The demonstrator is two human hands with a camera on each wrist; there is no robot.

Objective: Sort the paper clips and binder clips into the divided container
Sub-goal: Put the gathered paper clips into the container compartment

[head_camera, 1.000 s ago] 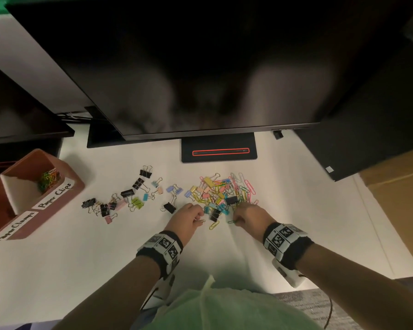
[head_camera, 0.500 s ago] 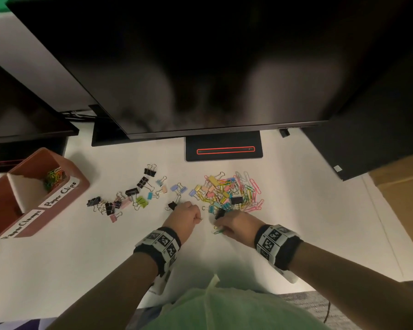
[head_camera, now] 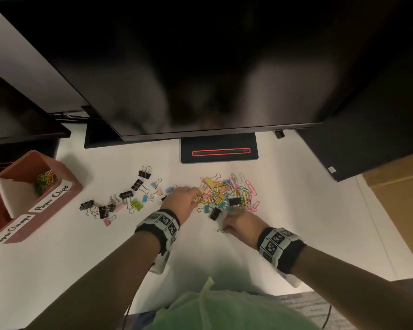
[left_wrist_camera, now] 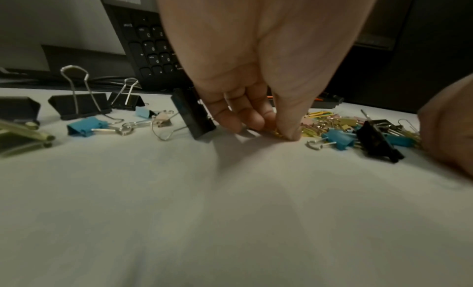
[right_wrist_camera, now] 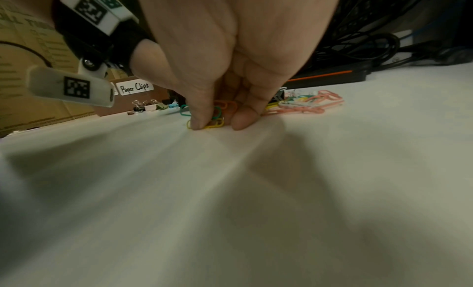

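A mixed pile of coloured paper clips and small binder clips (head_camera: 227,194) lies on the white table. My left hand (head_camera: 196,196) reaches into the pile's left edge. Its thumb and fingers (left_wrist_camera: 268,130) pinch yellow paper clips (left_wrist_camera: 277,132) against the table. At the pile's near edge, my right hand (head_camera: 231,220) has its fingers curled round several paper clips (right_wrist_camera: 217,113), with thumb and fingertip down on the table. A green clip (head_camera: 222,229) sticks out beside it. The reddish divided container (head_camera: 65,184) stands far left, with paper clips (head_camera: 44,181) in its far compartment.
A loose row of black and pastel binder clips (head_camera: 126,198) lies between the container and the pile. A black binder clip (left_wrist_camera: 194,115) stands just left of my left fingers. The monitor (head_camera: 200,67) overhangs the back, with its base (head_camera: 218,151) behind the pile. A cardboard box (head_camera: 401,210) stands at right.
My left hand has moved forward from the pile's near edge into its left side. My right hand has shifted slightly left and nearer, still holding clips.
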